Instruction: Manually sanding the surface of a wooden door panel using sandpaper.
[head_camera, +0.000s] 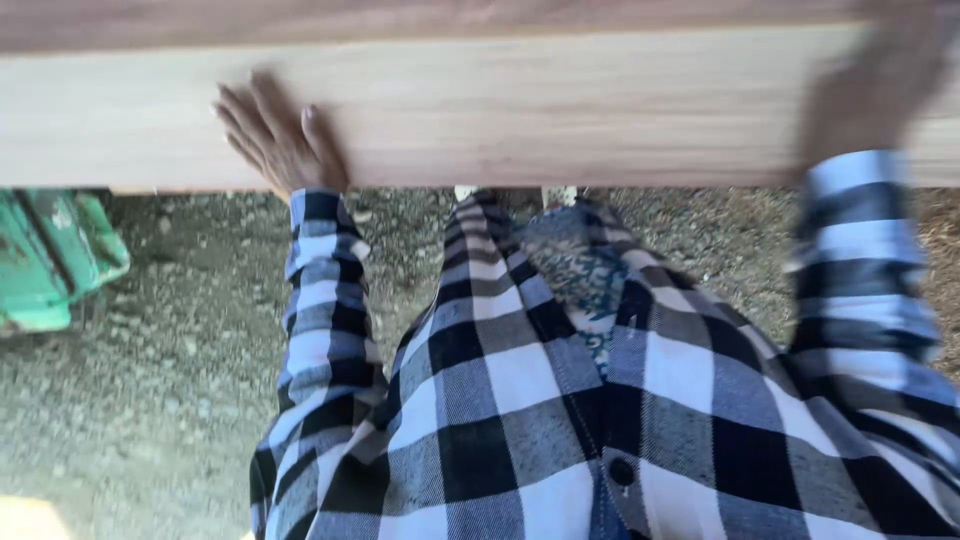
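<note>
From the head camera, our left hand (275, 135) lies flat on the wooden plank (520, 110), fingers spread and gripping nothing. Our right hand (880, 85) is blurred; it seems to rest on the plank's far right, though we cannot tell how open it is. The plank runs across the top of the view, pale and broad, above gravel ground (150, 400). We judge it stiff and heavy, best taken by its long edges with hands well apart. No packages or labels show; a green object (50, 255) sits at left.
</note>
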